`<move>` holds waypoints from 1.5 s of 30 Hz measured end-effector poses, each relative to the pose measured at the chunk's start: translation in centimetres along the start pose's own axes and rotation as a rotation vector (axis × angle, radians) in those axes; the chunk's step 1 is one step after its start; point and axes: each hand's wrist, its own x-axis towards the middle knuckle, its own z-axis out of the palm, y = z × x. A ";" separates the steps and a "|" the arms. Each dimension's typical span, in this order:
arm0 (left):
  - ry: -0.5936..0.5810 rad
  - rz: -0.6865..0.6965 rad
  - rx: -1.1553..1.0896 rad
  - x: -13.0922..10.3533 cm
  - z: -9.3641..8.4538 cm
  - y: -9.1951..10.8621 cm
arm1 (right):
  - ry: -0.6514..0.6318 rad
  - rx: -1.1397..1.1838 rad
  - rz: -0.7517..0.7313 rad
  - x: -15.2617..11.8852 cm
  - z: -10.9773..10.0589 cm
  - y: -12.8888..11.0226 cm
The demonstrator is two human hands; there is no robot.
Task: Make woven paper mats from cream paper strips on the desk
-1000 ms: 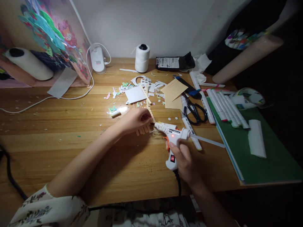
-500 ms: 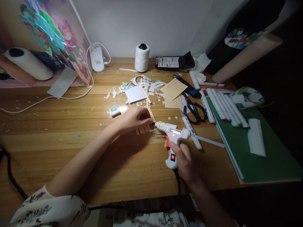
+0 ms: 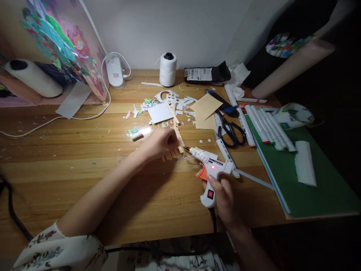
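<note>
My right hand [image 3: 225, 194] is wrapped round the grip of a white glue gun [image 3: 222, 166] with an orange trigger and a lit red light. A glue stick [image 3: 255, 178] sticks out of its back, and the nozzle points left, close to a tan slatted piece [image 3: 180, 140] with fringe-like strips. My left hand [image 3: 160, 142] is closed over this piece, its fingertips largely hidden. Near the nozzle sits a small clear blob or wire [image 3: 186, 154] that I cannot make out. A black cord [image 3: 213, 220] hangs from the gun's handle.
Paper scraps [image 3: 170, 98], tan card [image 3: 207, 109] and black scissors [image 3: 231, 131] lie beyond my hands. Several markers [image 3: 267, 128] rest on a green board [image 3: 318, 169] at right. A thread spool [image 3: 168, 71] stands by the wall, and a painted box [image 3: 96, 71] stands at left.
My right hand has drawn the glue gun slightly right and down, so its nozzle is farther from the slatted piece. My left hand has stayed nearly in place, its fingers a little more curled.
</note>
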 end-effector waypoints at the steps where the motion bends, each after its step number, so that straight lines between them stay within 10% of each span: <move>1: 0.001 -0.003 0.002 0.0 0.1 0.0 | 0.016 0.029 0.001 0.1 -0.2 0.4; 32: -0.060 -0.010 0.258 -1.2 -0.7 2.7 | -0.020 0.212 -0.053 1.1 -0.7 0.8; 45: 0.062 -0.168 0.232 -0.1 -3.4 -1.1 | -0.042 0.310 -0.056 2.2 -0.6 2.0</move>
